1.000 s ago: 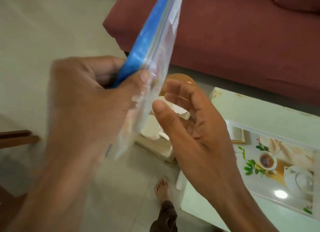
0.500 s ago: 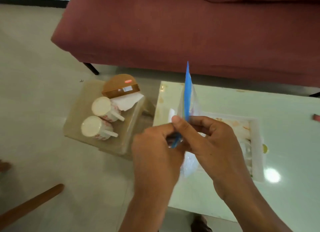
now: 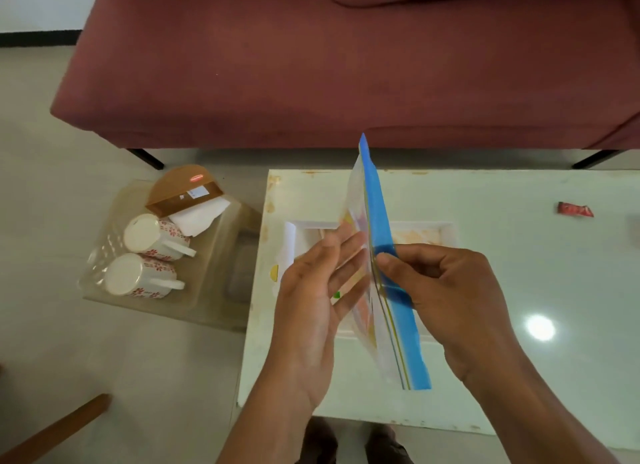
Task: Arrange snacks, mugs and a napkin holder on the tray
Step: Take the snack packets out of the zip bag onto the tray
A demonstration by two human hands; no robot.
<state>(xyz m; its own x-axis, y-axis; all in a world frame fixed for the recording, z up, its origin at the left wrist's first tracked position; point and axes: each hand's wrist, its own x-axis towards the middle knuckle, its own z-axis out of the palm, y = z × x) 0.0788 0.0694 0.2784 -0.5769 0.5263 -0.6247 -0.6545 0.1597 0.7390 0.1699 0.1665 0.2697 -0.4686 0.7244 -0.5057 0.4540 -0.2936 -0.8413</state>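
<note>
My right hand (image 3: 446, 297) pinches the blue zip strip of a clear plastic bag (image 3: 377, 228), held edge-on above the white tray (image 3: 446, 229) on the table. My left hand (image 3: 315, 297) is flat and open with its fingertips against the bag's clear side. Left of the table, a clear bin (image 3: 214, 280) on the floor holds two white mugs with red flowers (image 3: 152, 236) (image 3: 138, 278) lying on their sides, a brown napkin holder (image 3: 183, 189) and a white napkin (image 3: 199, 215). A small red snack wrapper (image 3: 575, 210) lies at the table's far right.
The white table (image 3: 519, 290) has a glossy top with a light glare spot. A dark red sofa (image 3: 311, 65) runs along the far side. A brown wooden bar (image 3: 52, 429) crosses the lower left floor. My feet (image 3: 353, 443) show under the table's near edge.
The bag has dropped from close to the camera to above the tray. My left hand let go of the zip edge and opened flat; my right hand now pinches the blue strip.
</note>
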